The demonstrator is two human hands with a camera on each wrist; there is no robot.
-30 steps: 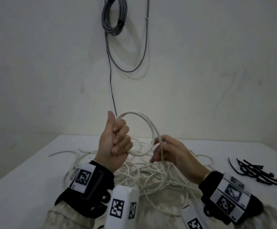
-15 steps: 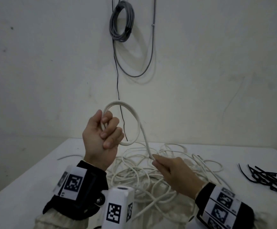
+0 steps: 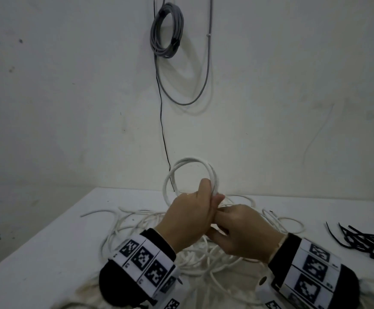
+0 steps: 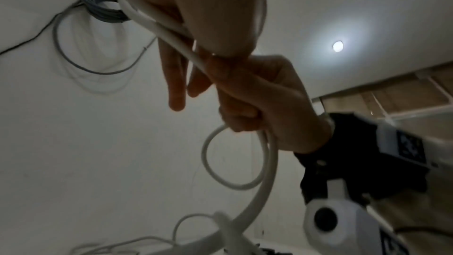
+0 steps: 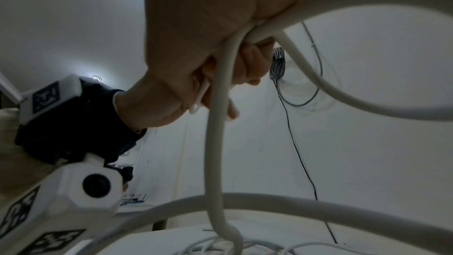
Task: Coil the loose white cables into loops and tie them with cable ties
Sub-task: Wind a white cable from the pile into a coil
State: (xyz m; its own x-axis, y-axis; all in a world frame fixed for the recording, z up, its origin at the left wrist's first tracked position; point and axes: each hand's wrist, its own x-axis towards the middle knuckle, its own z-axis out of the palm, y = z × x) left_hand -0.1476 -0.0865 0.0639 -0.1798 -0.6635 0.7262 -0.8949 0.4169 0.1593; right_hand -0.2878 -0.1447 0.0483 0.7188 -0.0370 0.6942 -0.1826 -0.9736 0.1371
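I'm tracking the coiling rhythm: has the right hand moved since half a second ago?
Yes. The right hand has come up off the loose cable pile and leftward to meet the left hand at the white coil.

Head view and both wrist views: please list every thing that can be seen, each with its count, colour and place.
white cable loops: a few turns, white, held up above the table, gripped where both hands meet
loose white cable: tangled pile, count unclear, white, on the table under the hands
cable ties: small heap, black, on the table at the right
table: one, white, against the wall
grey cable coil: one, grey, hanging on the wall, a long grey loop below it
thin wire: one, black, running down the wall
left hand: one, grips the loops
right hand: one, holds the cable against the left hand
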